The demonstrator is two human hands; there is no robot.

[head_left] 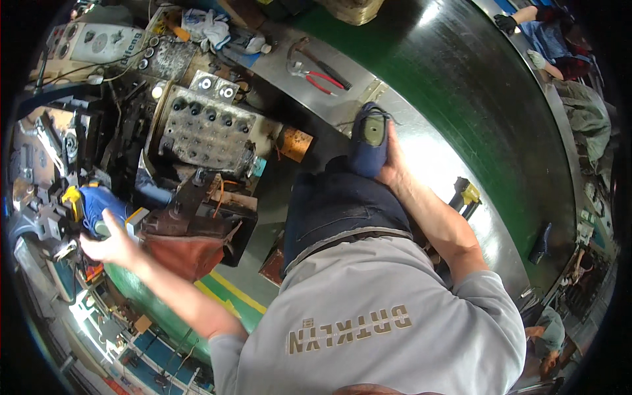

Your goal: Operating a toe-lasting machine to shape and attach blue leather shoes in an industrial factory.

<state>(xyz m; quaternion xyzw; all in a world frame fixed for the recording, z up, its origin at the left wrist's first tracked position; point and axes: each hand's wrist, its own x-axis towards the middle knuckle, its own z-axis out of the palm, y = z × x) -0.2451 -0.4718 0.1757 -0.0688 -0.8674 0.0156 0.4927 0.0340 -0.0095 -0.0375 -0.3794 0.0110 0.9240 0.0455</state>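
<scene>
In my right hand (393, 161) is a dark blue shoe upper (365, 155) with laces and an olive-green last inside it, held by its side above my lap. My left hand (113, 247) reaches out to the left with thumb and fingers apart and nothing seen in its grasp. It is nearest to a brighter blue shoe upper (103, 203), which sits in the machine (49, 220) beside a yellow part. Whether my fingertips touch the machine I cannot tell.
A hammer (322, 64) and red-handled pliers (317, 78) lie on the metal ledge (441, 155) by a green conveyor belt (454, 79). A yellow-and-black tool (466, 196) rests farther along. A dark shoe (541, 243) rides the belt. Another person's gloved hand (505, 24) shows beyond.
</scene>
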